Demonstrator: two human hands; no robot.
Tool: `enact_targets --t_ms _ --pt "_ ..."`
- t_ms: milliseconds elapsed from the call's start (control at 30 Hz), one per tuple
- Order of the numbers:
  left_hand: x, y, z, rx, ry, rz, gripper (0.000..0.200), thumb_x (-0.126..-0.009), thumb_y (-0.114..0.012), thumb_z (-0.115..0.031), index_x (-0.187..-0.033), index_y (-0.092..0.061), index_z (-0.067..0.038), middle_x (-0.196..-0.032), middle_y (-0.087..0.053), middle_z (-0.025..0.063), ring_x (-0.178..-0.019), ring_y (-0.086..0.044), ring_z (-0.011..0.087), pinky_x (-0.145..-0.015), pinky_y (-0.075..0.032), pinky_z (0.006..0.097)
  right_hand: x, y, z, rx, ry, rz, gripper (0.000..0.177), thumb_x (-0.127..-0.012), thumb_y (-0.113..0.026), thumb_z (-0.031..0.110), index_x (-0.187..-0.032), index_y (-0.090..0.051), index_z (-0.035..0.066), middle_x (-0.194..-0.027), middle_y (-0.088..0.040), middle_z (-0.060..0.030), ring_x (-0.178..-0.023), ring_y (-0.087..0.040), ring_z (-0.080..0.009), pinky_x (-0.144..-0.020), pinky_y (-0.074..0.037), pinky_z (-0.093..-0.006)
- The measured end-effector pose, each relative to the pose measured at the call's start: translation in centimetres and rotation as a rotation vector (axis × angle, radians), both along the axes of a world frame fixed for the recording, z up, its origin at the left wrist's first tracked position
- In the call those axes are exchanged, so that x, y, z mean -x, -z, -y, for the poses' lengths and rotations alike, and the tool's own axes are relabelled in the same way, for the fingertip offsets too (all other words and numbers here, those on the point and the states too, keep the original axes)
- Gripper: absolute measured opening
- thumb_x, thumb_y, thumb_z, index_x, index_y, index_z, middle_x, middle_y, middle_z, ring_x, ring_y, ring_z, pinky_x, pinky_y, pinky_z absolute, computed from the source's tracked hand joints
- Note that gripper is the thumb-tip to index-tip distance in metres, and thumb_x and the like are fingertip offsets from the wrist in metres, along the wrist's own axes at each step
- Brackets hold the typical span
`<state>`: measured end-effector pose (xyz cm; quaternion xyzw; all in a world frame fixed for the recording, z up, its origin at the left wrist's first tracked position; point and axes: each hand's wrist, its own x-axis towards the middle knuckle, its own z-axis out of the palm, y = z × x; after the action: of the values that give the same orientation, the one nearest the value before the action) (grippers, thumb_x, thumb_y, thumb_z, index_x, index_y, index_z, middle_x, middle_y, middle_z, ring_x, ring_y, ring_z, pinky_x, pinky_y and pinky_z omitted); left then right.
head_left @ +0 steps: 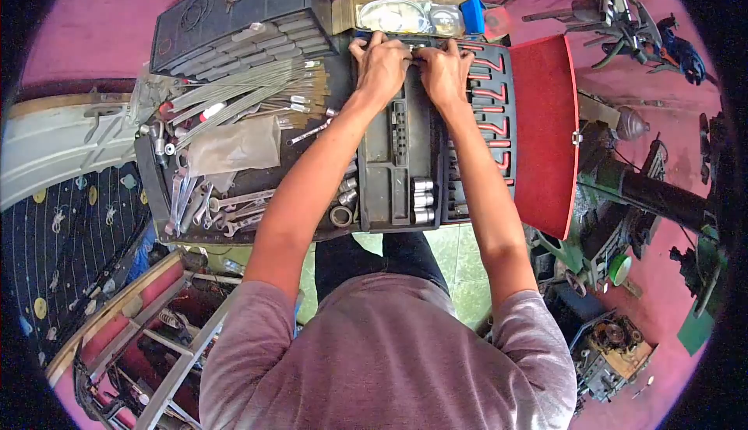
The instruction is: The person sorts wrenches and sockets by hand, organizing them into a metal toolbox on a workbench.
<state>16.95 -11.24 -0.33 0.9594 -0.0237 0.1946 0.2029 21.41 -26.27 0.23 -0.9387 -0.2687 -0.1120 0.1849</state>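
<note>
At the far end of a black tool tray (375,196), my left hand (380,72) and my right hand (445,78) work close together, fingers curled and bent inward. Between their fingertips, small shiny metal pieces (416,47) show, too covered to name. Nearer me, the tray holds a dark slotted holder (400,132) and a row of chrome sockets (423,200). Right of the tray, under and beside my right forearm, a black insert carries several red-handled L-shaped tools (491,128).
A red case lid (543,134) stands open at the right. Left on the bench lie wrenches (234,212), a bundle of metal spokes (241,95) and a plastic bag (235,146). A grey drawer cabinet (241,17) and a cardboard box (343,15) stand behind.
</note>
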Motion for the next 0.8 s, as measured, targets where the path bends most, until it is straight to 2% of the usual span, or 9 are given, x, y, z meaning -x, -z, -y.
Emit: enact_targets --t_ms 67,133,333,433,567,633,667,767,800 --pt "0.0 0.0 0.2 -0.006 -0.021 0.007 0.007 -0.077 -0.077 -0.016 -0.084 -0.079 -0.016 -0.092 -0.072 -0.0034 -0.103 -0.057 0.0230 -0.090 -0.030 0.0518 -0.1 -0.3 -0.2 0.011 -0.001 -0.014 0.032 -0.071 -0.070 0.005 -0.098 -0.079 0.018 -0.091 -0.075 -0.0098 -0.111 -0.060 -0.0317 -0.091 -0.038 -0.0574" --pt "0.1 -0.1 0.6 0.019 -0.060 0.043 0.011 -0.075 -0.072 -0.009 -0.083 -0.079 -0.014 -0.086 -0.071 -0.0013 -0.098 -0.057 0.0231 -0.094 -0.030 0.0530 0.0 -0.7 -0.4 0.037 0.023 -0.039 0.034 -0.070 -0.070 0.006 -0.099 -0.079 0.018 -0.091 -0.074 -0.0122 -0.114 -0.059 -0.0323 -0.092 -0.038 -0.0601" --pt "0.0 -0.1 0.9 0.024 -0.074 0.018 0.015 -0.075 -0.068 -0.006 -0.083 -0.079 -0.012 -0.087 -0.072 0.0022 -0.099 -0.058 0.0247 -0.093 -0.031 0.0536 0.0 0.0 -0.6 0.040 0.038 -0.012 0.037 -0.068 -0.070 0.005 -0.102 -0.079 0.019 -0.093 -0.075 -0.0125 -0.114 -0.060 -0.0333 -0.093 -0.038 -0.0644" --pt "-0.1 -0.1 0.7 -0.022 -0.058 -0.044 0.008 -0.076 -0.074 -0.012 -0.083 -0.078 -0.012 -0.091 -0.074 0.0028 -0.105 -0.058 0.0258 -0.092 -0.032 0.0531 -0.1 0.0 -0.2 0.029 0.020 -0.038 0.037 -0.069 -0.070 0.006 -0.102 -0.079 0.019 -0.094 -0.075 -0.0116 -0.115 -0.060 -0.0330 -0.093 -0.038 -0.0646" --pt "-0.3 -1.0 0.9 -0.062 -0.069 -0.089 0.009 -0.076 -0.073 -0.011 -0.084 -0.079 -0.012 -0.090 -0.073 0.0032 -0.104 -0.058 0.0260 -0.093 -0.033 0.0530 0.0 -0.8 -0.2 0.073 0.012 -0.052 0.035 -0.070 -0.071 0.007 -0.102 -0.079 0.019 -0.094 -0.075 -0.0112 -0.115 -0.060 -0.0327 -0.092 -0.039 -0.0643" --pt "-0.3 -1.1 0.8 -0.098 -0.074 -0.167 0.010 -0.077 -0.073 -0.011 -0.085 -0.079 -0.012 -0.088 -0.072 0.0038 -0.103 -0.058 0.0257 -0.094 -0.032 0.0536 0.1 -1.4 -0.3 0.105 0.017 -0.053 0.027 -0.077 -0.069 0.008 -0.099 -0.079 0.017 -0.093 -0.075 -0.0136 -0.113 -0.060 -0.0343 -0.089 -0.040 -0.0611" --pt "0.1 -1.1 0.7 -0.008 -0.052 -0.027 0.012 -0.074 -0.067 -0.005 -0.076 -0.078 -0.010 -0.084 -0.072 0.0072 -0.101 -0.060 0.0279 -0.091 -0.033 0.0533 0.2 -1.8 -0.3 0.105 0.013 -0.045 0.027 -0.077 -0.069 0.008 -0.099 -0.079 0.017 -0.093 -0.075 -0.0136 -0.113 -0.060 -0.0343 -0.089 -0.040 -0.0611" --pt "1.9 -2.2 -0.1 0.049 -0.001 0.009 0.013 -0.076 -0.067 -0.005 -0.078 -0.078 -0.010 -0.085 -0.072 0.0060 -0.101 -0.059 0.0272 -0.091 -0.033 0.0529 1.2 -3.6 -0.7 0.167 -0.026 -0.056 0.025 -0.077 -0.070 0.010 -0.100 -0.079 0.017 -0.092 -0.074 -0.0140 -0.112 -0.061 -0.0349 -0.089 -0.040 -0.0617" --pt "2.6 -2.5 -0.6 0.042 -0.008 0.030 0.011 -0.077 -0.069 -0.008 -0.081 -0.078 -0.012 -0.086 -0.072 0.0024 -0.101 -0.059 0.0248 -0.091 -0.032 0.0516 1.7 -4.1 -1.0 0.144 -0.043 -0.054 0.025 -0.077 -0.071 0.011 -0.100 -0.079 0.017 -0.092 -0.074 -0.0140 -0.112 -0.061 -0.0348 -0.089 -0.040 -0.0617"
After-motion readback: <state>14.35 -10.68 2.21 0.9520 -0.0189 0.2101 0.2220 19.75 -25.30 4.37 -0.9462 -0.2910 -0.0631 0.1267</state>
